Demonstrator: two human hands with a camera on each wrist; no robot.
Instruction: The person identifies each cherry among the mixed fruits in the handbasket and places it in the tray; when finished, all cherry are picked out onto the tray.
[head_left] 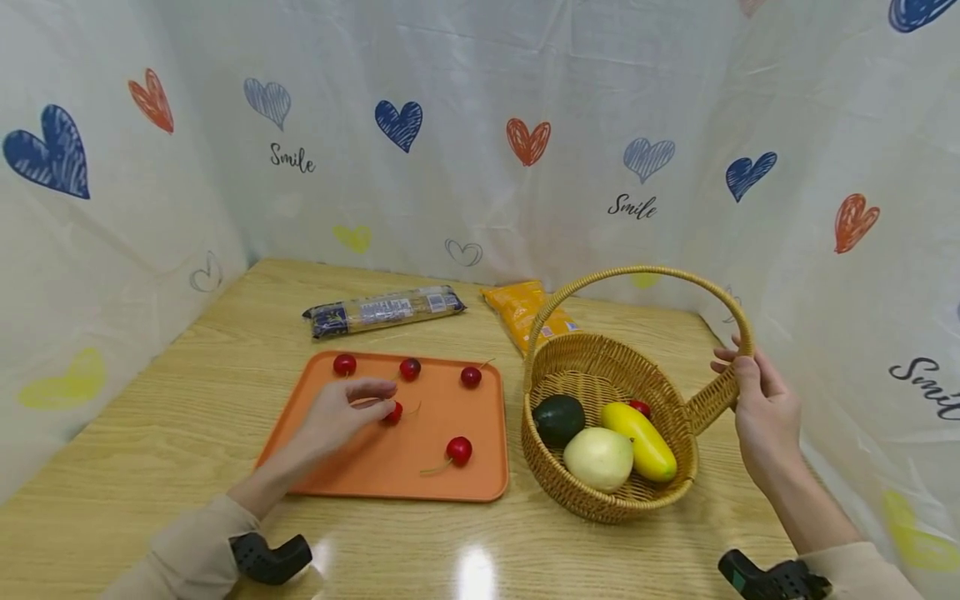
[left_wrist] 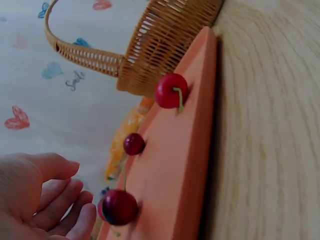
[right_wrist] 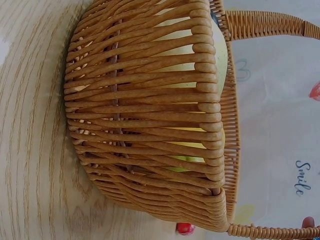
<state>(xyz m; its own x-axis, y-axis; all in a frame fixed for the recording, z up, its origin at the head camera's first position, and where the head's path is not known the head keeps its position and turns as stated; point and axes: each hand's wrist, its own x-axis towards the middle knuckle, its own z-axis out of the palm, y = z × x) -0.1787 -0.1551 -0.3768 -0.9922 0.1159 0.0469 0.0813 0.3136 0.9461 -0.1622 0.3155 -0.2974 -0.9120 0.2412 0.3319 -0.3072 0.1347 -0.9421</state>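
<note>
My left hand (head_left: pixel 339 417) reaches over an orange tray (head_left: pixel 375 477), its fingertips right at a red cherry (head_left: pixel 393 412) near the middle. In the left wrist view the thumb and fingers are loosely bent with a gap between them, next to a dark red cherry (left_wrist: pixel 120 207). More cherries with green stems lie on the tray, one cherry (head_left: pixel 459 451) toward its front right. My right hand (head_left: pixel 767 417) grips the arched handle (head_left: pixel 742 333) of a wicker basket (head_left: pixel 558 483). Inside are a dark green vegetable (head_left: pixel 558 420), a pale round one (head_left: pixel 598 459), a yellow one (head_left: pixel 641 442) and something small and red (head_left: pixel 640 407).
Behind the tray lies a long clear packet (head_left: pixel 386 310) with dark blue ends. An orange packet (head_left: pixel 521 310) lies behind the basket, partly hidden by it. A white curtain (head_left: pixel 465 100) printed with hearts hangs around the wooden table (head_left: pixel 187 392).
</note>
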